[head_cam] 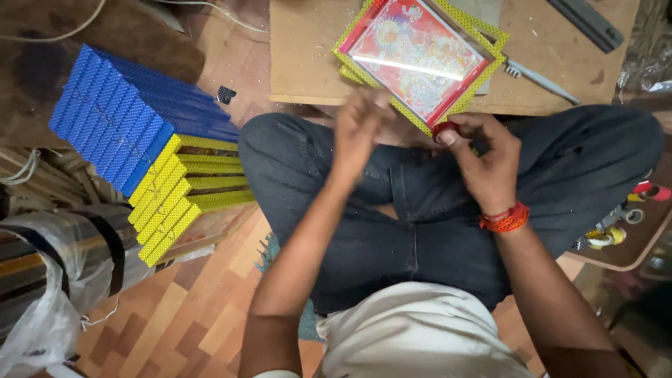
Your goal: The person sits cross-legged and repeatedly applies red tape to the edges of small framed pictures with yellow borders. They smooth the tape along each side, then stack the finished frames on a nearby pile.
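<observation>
At 12 o'clock from the lap, a low wooden bench [308, 63] carries a framed picture [418, 52] with a red inner border and yellow patterned edging, lying tilted on a second yellow frame [348, 72] beneath it. Its near corner overhangs the bench's front edge, just above the person's knees.

Right hand [483, 157]: fingers curled, thumb and forefinger pinching a small red piece [445, 129] at that overhanging corner. Red thread band [505, 219] on the wrist.

Left hand [357, 129]: motion-blurred, raised at 11 o'clock of the right hand, close to the frame's lower edge; cannot tell whether it grips anything.

At 9 o'clock, a stack of frames [150, 147] lies on the wooden floor [203, 308], blue-edged ones on top, yellow-edged ones below. At 8 o'clock, a clear plastic bag [49, 280] wraps dark strips; contents otherwise unclear.

At 3 o'clock, a rounded board [630, 252] holds tape rolls [616, 227] near its edge. A grey metal tool [542, 80] lies on the bench at 1 o'clock, just beside the frame.

Open floor shows only at 7 o'clock between the stack and the left knee.
</observation>
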A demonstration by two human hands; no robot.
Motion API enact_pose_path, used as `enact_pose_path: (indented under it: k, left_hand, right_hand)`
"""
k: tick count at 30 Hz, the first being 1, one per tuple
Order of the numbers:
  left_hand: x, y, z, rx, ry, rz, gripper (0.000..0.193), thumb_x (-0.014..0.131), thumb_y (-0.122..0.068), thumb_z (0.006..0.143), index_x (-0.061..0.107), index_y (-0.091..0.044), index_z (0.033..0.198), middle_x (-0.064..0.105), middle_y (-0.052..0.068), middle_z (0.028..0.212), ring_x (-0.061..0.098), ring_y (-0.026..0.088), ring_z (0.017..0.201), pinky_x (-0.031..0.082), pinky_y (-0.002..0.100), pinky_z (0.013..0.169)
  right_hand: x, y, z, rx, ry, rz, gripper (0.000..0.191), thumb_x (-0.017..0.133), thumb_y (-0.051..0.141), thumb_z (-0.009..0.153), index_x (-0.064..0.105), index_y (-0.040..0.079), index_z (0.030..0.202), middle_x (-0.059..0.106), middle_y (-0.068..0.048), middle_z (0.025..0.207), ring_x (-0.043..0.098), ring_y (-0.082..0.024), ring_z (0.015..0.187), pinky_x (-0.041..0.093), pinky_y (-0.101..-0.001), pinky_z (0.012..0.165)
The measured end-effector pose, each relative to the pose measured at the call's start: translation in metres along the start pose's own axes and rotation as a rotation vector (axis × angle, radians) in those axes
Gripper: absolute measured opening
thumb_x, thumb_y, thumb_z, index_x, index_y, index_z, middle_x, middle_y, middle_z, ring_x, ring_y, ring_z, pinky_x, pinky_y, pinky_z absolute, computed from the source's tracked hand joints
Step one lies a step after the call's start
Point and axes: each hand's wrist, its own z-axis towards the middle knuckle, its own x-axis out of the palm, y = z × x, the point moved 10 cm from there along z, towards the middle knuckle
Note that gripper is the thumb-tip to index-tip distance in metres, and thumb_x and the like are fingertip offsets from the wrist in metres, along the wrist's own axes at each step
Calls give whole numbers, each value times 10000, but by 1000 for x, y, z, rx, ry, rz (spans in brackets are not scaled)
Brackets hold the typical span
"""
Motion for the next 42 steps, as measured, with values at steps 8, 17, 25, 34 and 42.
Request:
enact_pose_path:
  k: [8,17,25,34,42]
  left_hand:
    - [59,36,-44,-115,147,-275,165,733,-157,1008,688,-34,1110,735,32,925,570,58,691,411,211,602]
    - [-52,-48,55,392,-264,518,121,758,-115,961,722,-1,977,660,29,852,597,109,721,490,258,667]
    - [-62,-42,67,465,-331,428,84,748,-57,937,709,17,932,650,29,1003,654,76,731,538,227,646]
    - [-61,-45,65,488,-349,527,101,778,-82,946,733,8,940,688,22,994,620,78,710,513,245,638]
    - [-50,-59,49,646,-372,630,422,819,-98,894,587,-20,1237,677,54,1056,676,171,858,541,293,750]
  right_hand:
    - [10,70,-13,-533,9,-423,185,828,4,906,684,25,1021,731,-127,1019,714,-280,937,548,-358,838]
    - [9,50,-4,-481,188,-742,102,798,141,932,735,100,1000,692,-75,939,662,-277,907,508,-405,811]
    - [18,40,2,-571,217,-759,205,805,150,893,791,98,1091,691,-88,1003,630,-280,1262,466,-460,1101]
    - [16,32,4,-527,222,-761,194,806,175,925,808,121,1110,712,-75,1018,617,-280,1274,433,-450,1102]
    - [20,27,3,-505,212,-781,185,801,165,905,806,115,1082,726,-84,1063,600,-293,1268,440,-453,1095]
